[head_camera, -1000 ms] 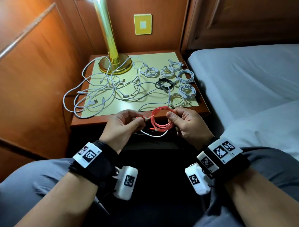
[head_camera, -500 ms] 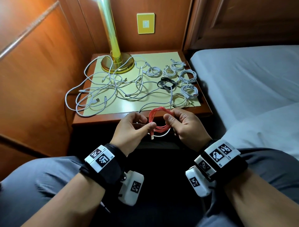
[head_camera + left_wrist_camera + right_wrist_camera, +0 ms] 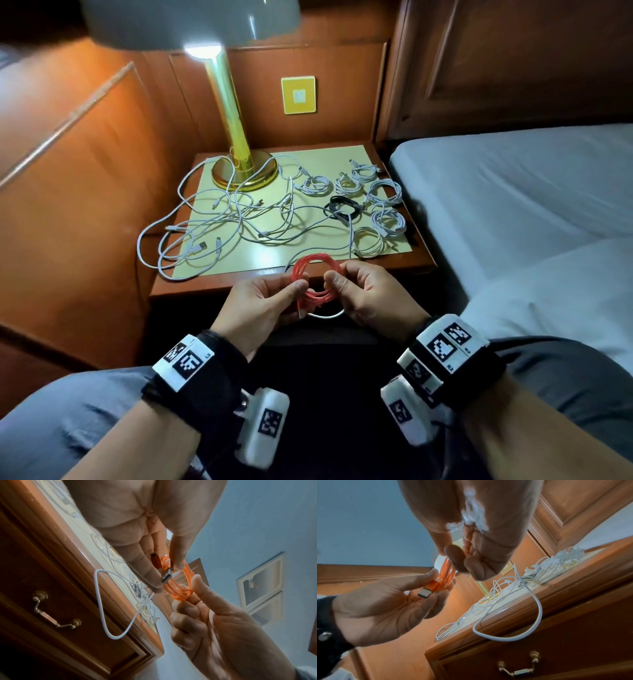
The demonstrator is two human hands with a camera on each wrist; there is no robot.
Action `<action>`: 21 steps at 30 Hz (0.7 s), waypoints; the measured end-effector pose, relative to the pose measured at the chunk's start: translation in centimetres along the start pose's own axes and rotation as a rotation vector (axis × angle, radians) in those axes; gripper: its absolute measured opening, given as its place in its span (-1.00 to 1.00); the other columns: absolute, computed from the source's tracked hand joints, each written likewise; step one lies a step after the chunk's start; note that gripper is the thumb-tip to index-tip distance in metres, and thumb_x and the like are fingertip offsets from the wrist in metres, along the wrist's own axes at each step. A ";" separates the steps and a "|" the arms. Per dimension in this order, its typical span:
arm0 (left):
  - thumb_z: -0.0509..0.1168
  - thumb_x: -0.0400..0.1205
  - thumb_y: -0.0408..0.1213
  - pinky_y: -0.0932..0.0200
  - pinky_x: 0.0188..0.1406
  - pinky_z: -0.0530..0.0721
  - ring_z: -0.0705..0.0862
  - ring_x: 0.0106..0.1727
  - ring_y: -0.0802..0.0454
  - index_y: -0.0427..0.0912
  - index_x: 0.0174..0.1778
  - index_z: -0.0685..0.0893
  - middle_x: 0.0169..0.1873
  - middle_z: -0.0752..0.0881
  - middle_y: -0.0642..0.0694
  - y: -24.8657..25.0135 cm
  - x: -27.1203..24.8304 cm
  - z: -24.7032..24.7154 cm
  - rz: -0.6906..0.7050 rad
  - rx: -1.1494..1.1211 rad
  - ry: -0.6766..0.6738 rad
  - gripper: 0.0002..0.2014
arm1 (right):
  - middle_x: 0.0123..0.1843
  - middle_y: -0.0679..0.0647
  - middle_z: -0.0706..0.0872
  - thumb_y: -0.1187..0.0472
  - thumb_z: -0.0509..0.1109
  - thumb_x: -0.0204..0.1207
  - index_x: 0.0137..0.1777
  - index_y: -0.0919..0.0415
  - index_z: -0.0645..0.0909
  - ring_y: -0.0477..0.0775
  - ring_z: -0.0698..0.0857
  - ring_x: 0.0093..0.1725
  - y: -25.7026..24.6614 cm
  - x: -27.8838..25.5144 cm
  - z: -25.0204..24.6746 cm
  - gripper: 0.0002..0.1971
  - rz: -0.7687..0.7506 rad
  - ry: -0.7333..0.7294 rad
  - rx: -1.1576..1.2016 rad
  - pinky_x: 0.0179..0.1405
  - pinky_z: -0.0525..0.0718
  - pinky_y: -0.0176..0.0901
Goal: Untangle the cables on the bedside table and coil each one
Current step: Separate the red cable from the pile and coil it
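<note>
- Head view: both hands were raised just in front of the desk [image 3: 407, 263]. The left hand [image 3: 260, 305] and the right hand [image 3: 370, 294] each pinched one side of a coiled red cable [image 3: 313, 279], fingers curled around its loops. On the desk, loose white cables [image 3: 219, 222] lay tangled at the left beside a brass lamp [image 3: 239, 164]; several coiled white cables [image 3: 383, 192] and one coiled black cable [image 3: 344, 207] sat at the right. One white cable loop [image 3: 325, 315] hung over the front edge below the hands. A bed [image 3: 513, 192] stood to the right.
- Left wrist view: the left hand's fingers [image 3: 145, 566] gripped the red cable's loops and a metal-tipped plug [image 3: 167, 576]; the right hand [image 3: 205, 615] pinched the coil's far side.
- Right wrist view: the right hand's fingers [image 3: 474, 563] clamped the top of the coil, and the left hand [image 3: 385, 605] held the loops with a USB plug [image 3: 428, 591] sticking out. A drawer handle [image 3: 520, 669] showed below.
</note>
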State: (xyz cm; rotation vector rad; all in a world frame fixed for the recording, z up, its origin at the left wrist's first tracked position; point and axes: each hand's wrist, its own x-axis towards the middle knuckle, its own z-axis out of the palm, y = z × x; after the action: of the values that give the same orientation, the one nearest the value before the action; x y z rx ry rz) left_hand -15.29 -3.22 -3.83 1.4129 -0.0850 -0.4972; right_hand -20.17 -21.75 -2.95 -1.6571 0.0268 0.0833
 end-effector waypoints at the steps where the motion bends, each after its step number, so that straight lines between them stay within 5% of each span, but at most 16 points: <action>1: 0.45 0.48 -0.23 0.16 -0.19 0.81 0.80 -0.12 -0.14 -0.34 0.04 0.83 -0.06 0.82 -0.42 0.2 0.0 0.1 0.002 0.005 0.006 -0.70 | -0.53 -0.18 0.61 0.12 0.31 0.73 0.01 0.22 0.63 -0.26 0.54 -0.60 0.0 0.1 -0.2 -0.83 0.013 -0.011 -0.008 -0.59 0.43 -0.47; 7: 0.47 0.47 -0.20 0.16 -0.24 0.80 0.76 -0.18 -0.17 -0.39 -0.04 0.83 -0.16 0.80 -0.42 2.9 1.5 0.6 0.030 0.032 0.047 -0.69 | -0.24 0.07 0.65 0.01 0.44 0.62 0.29 0.12 0.56 -0.10 0.51 -0.51 -1.3 1.0 -3.9 -0.68 0.131 0.034 -0.023 -0.62 0.47 -0.26; 15: 0.35 0.69 -0.34 0.24 -0.41 0.79 0.75 -0.42 -0.06 -0.42 -0.04 0.69 -0.30 0.75 -0.33 9.7 10.3 3.1 0.045 0.101 0.104 -0.83 | -0.28 0.10 0.63 0.09 0.41 0.67 0.11 0.17 0.65 -0.09 0.46 -0.53 -2.5 4.3 -10.3 -0.84 0.070 0.319 0.083 -0.57 0.43 -0.23; 21: 0.39 0.68 -0.32 0.12 -0.37 0.84 0.72 -0.36 -0.11 -0.49 0.11 0.66 -0.27 0.72 -0.33 12.2 20.3 5.0 -0.002 0.312 0.212 -0.75 | -0.45 0.00 0.58 0.16 0.38 0.68 0.02 0.26 0.62 -0.07 0.41 -0.59 -1.1 8.4 -13.1 -0.86 0.139 0.401 0.220 -0.63 0.32 -0.23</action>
State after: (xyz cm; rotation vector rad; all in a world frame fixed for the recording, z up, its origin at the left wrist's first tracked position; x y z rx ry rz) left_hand 4.54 -14.68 4.00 1.7637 0.0109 -0.3429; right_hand -11.27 -34.38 -1.36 -1.4273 0.4415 -0.1433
